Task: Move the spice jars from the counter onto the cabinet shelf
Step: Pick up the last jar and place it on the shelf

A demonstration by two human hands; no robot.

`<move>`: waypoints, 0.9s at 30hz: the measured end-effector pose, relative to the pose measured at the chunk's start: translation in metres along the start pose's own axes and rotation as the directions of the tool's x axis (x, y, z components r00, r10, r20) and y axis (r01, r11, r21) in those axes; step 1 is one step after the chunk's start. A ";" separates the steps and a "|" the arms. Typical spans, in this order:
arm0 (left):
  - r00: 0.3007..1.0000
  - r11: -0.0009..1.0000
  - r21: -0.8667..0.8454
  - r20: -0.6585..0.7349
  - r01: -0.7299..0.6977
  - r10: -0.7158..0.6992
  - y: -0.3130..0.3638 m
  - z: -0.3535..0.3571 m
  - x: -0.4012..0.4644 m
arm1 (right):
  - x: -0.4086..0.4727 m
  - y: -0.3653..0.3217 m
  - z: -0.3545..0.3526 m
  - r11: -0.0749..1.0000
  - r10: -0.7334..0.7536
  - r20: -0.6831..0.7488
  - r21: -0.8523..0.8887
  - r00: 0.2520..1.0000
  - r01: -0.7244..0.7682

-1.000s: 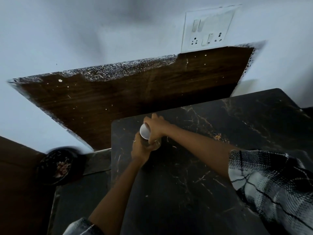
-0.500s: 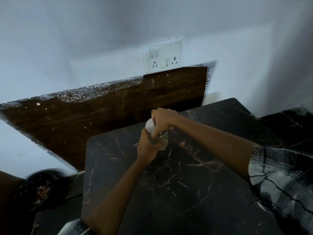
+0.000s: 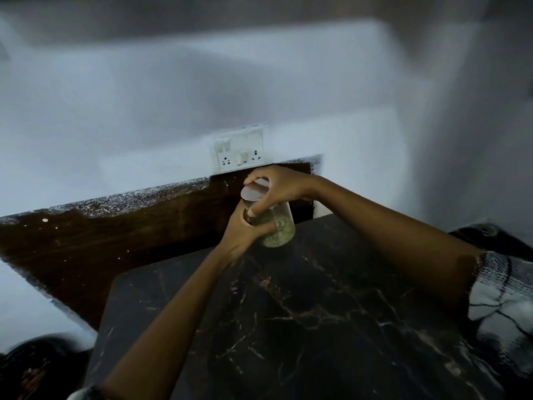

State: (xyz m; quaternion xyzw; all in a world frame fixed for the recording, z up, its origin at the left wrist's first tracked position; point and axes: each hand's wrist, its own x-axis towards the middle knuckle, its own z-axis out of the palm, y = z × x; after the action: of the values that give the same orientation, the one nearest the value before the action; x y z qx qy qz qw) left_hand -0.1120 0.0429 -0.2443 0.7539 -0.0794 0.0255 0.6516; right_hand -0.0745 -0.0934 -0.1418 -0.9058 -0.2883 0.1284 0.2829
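Observation:
A clear spice jar (image 3: 278,228) with greenish contents and a white lid (image 3: 252,192) is held tilted in the air above the back of the black marble counter (image 3: 317,327). My left hand (image 3: 242,236) grips the jar's body from the left and below. My right hand (image 3: 277,187) curls over the lid from the right, fingers on its rim and thumb down the jar's side. No cabinet shelf is in view.
A dark wooden panel (image 3: 115,241) runs along the white wall behind the counter, with a white socket plate (image 3: 239,151) just above it. A dark round bowl (image 3: 28,368) sits at the lower left, blurred.
Both hands have lifted the jar up off the counter, toward the wall socket. The view has tilted upward, so more wall shows.

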 end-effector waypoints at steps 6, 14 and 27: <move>0.988 0.998 -0.040 -0.146 -0.056 0.049 0.024 0.034 0.009 | -0.013 0.004 -0.013 0.992 0.044 -0.478 -0.082 0.877 -0.094; 1.000 0.963 -0.269 -0.020 -0.005 0.000 0.054 0.027 0.020 | -0.033 -0.009 -0.061 0.963 -0.034 -0.167 0.260 0.985 0.077; 0.993 0.956 -0.293 0.120 0.029 0.007 0.081 0.019 0.028 | -0.040 -0.030 -0.090 0.973 0.066 -0.142 0.229 0.988 -0.032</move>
State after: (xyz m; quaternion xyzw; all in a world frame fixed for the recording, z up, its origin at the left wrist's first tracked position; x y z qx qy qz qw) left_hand -0.0976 0.0108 -0.1637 0.6492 -0.1171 -0.0357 0.7507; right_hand -0.0845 -0.1359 -0.0490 -0.8816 -0.2275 0.0993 0.4015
